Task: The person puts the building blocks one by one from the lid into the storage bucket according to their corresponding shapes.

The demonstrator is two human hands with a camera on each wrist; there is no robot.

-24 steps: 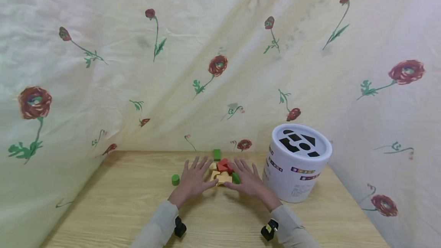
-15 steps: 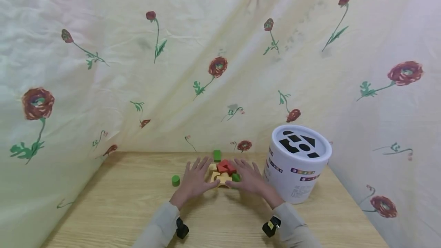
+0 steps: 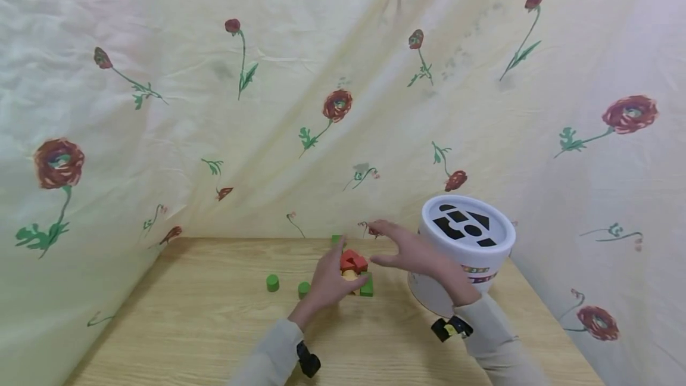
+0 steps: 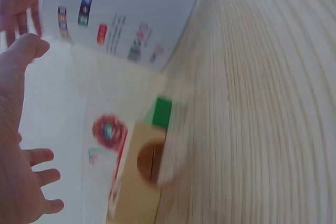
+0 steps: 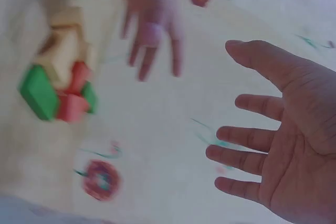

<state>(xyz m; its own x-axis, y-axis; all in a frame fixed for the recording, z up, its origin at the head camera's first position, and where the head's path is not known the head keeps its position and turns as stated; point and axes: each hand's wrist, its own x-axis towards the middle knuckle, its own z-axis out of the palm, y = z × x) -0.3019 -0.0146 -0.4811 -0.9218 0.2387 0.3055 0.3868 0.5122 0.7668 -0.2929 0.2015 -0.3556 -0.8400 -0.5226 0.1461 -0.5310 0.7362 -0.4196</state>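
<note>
My left hand (image 3: 328, 279) hovers over the left side of a pile of toy blocks, partly hiding it. My right hand (image 3: 411, 251) is raised between the pile and a white bucket (image 3: 455, 279), fingers extended and holding nothing. In the pile are red blocks (image 3: 352, 261), a green block (image 3: 367, 286) and natural wooden blocks (image 3: 349, 275). One wooden block (image 4: 134, 177) with a rounded cut-out shows below the left fingers in the left wrist view. Neither hand grips a block. The right wrist view shows the right palm (image 5: 302, 150) apart from the pile.
Two green cylinders (image 3: 273, 283) lie left of the left hand. Another green block (image 3: 336, 239) is at the table's back edge. The bucket's lid (image 3: 471, 222) has several shaped black openings. Flowered cloth (image 3: 278, 136) hangs behind and beside the wooden table (image 3: 187, 314).
Both hands were spread flat around the pile. The left has moved right over it; the right has lifted and moved right, before the bucket. A second green cylinder has come into sight.
</note>
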